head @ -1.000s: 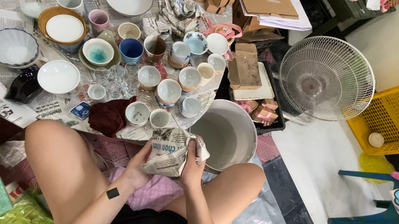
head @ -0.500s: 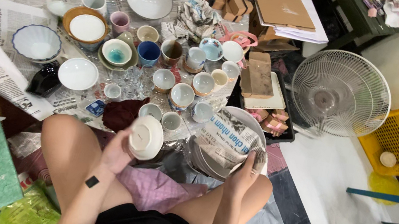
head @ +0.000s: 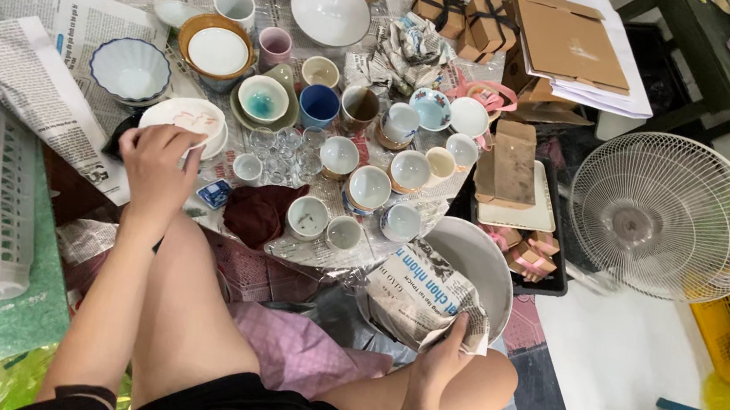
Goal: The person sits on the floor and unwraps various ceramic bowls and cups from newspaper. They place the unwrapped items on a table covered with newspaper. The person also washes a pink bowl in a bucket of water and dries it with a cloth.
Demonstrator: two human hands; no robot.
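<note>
A small white saucer [head: 187,119] with a faint pink motif lies flat among the crockery on the newspaper-covered floor, just below a blue-rimmed fluted bowl, its near edge hidden under fingers. A crumpled sheet of printed newspaper [head: 421,293] hangs over the near rim of a large white round basin [head: 488,265], bunched together at its lower edge.

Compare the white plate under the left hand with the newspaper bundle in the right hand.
The plate is bare, white with a faint pink mark; the bundle is crumpled printed newspaper. The plate lies flat among cups; the bundle sits at a grey bucket. The left hand rests on the plate; the right hand grips the bundle from below.
</note>
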